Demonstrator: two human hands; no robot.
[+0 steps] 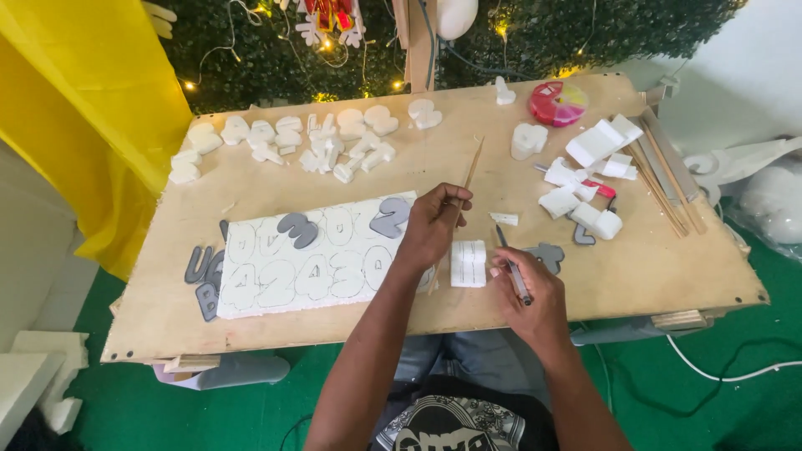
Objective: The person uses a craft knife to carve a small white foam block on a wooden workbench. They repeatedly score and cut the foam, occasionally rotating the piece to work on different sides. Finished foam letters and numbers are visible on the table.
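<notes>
From the head view, I am looking down at a wooden board table (251, 200). My left hand (430, 225) is closing around a long thin wooden stick (470, 171) that is slanting up and away from me, its lower end running down beside a small white foam block (469, 263). My right hand (526, 292) is pinching a pen (511, 267) between thumb and fingers, tip pointing toward that block, which is sitting on the table between the two hands.

Just left of the left hand, a white foam sheet (322, 259) is lying flat, with outlines of numbers already drawn across it in two rows. Two grey templates (298, 227) are resting on top of it, and more grey ones (205, 276) are lying at its left edge. I judge the tracing largely done, while the sheet itself is showing no cuts yet.

Along the far edge, finished foam cut-outs (317, 142) are lying in a row, and offcut foam chunks (585, 179) are piling up at right.
</notes>
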